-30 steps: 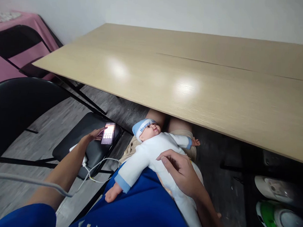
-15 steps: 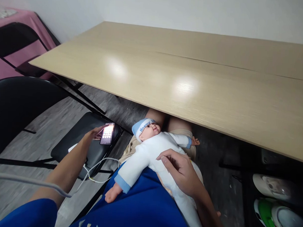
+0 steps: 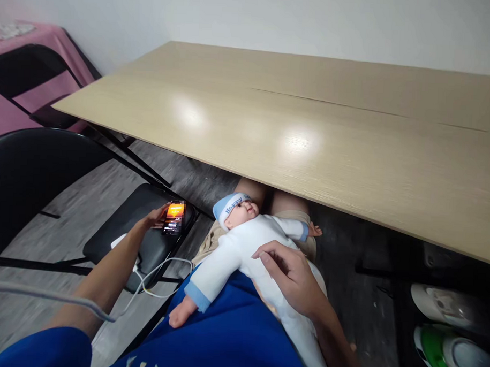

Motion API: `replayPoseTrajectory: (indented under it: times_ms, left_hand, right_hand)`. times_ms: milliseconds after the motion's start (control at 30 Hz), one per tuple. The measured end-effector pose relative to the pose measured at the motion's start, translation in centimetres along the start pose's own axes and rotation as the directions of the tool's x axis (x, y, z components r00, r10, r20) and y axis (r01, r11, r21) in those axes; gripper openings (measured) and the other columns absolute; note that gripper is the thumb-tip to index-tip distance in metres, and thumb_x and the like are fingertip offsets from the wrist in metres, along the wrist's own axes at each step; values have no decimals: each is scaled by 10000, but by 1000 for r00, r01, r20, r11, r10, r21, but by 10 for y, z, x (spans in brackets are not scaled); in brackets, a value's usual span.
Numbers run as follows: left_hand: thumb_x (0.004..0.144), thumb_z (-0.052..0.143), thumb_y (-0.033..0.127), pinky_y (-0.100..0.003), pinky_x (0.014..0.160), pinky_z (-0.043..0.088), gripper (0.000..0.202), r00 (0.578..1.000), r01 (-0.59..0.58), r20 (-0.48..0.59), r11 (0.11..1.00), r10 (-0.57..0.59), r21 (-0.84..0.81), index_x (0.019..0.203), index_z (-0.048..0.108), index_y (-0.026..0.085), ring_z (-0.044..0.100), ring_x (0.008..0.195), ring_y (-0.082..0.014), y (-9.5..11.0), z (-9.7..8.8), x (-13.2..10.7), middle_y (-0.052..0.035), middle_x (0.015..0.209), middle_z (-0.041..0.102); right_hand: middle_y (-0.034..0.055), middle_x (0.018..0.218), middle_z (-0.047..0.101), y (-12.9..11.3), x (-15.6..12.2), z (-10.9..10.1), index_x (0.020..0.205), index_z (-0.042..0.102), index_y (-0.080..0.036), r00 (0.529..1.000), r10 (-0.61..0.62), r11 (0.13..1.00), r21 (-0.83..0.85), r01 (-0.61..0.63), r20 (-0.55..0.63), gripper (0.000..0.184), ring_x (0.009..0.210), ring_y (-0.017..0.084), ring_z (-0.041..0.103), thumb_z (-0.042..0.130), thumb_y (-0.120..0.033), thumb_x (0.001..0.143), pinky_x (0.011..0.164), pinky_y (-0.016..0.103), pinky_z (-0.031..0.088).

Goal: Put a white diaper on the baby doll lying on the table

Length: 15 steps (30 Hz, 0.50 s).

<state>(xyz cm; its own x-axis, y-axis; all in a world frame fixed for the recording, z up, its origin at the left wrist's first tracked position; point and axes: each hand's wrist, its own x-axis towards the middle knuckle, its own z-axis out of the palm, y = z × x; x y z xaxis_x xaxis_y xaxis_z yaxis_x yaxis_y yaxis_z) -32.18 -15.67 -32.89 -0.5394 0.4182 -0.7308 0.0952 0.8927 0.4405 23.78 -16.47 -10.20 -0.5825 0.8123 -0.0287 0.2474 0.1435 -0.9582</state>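
Note:
A baby doll [image 3: 263, 237] in a white outfit with blue cuffs lies face up across my lap, its blue and white cap [image 3: 232, 205] lettered "Happy". Over its belly rests my right hand [image 3: 292, 276], fingers loosely bent, thumb apart from the index finger and nothing between them. Off to the left, my left hand [image 3: 154, 218] is closed at the near side of a smartphone [image 3: 173, 217] above the black chair seat [image 3: 110, 232]. Its fingers are partly hidden by the phone. The lit screen shows an orange panel over dark rows.
A light wooden table [image 3: 247, 119] spans the view ahead, over my knees. A white cable [image 3: 161, 266] loops from a white block [image 3: 117, 240] on the chair. Caps or helmets [image 3: 444, 345] sit on a rack at lower right. Pink cloth [image 3: 76, 54] hangs at far left.
The phone's screen has gone from a bright grid of round icons to a dark page with an orange panel. My hands and the doll have stayed nearly still; the view shifted slightly.

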Motion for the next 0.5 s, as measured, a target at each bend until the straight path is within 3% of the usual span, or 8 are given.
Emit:
replayPoseTrajectory:
  times_ms: [133,300,400,500]
  left_hand:
    - [1077,718,455,-444,935,663,387,998,-50,22,996,51,-68,1315,709,149,748,1094,-261,-13,0,-13,-92,1282,738]
    - [1091,696,475,-404,879,662,358,983,-182,-31,975,180,-128,1222,728,143,758,984,-217,-33,2,-33,-73,1162,762]
    - [1066,686,596,-367,849,643,474,965,-260,-65,955,253,-142,1093,743,126,770,907,-211,-40,4,-42,-53,1001,791]
    - [911,745,798,-325,824,616,693,944,-324,-108,936,311,-138,1024,746,114,784,901,-246,-41,7,-49,-60,890,816]
  right_hand:
    - [-11,836,713,1,0,-1,1062,778,-241,1000,-2,1000,0,2,5,303,687,151,580,562,-430,1156,645,295,405]
    - [4,823,709,1,0,-2,1057,785,-219,1000,7,1000,18,-7,11,344,670,158,563,559,-460,1154,620,306,389]
    - [-19,776,673,2,0,-2,1055,789,-227,1000,14,1000,23,-14,12,333,632,139,522,566,-455,1152,599,297,365]
    - [-38,748,643,3,-1,-2,1067,787,-241,1000,22,999,37,-23,15,315,616,124,502,566,-445,1156,602,287,360]
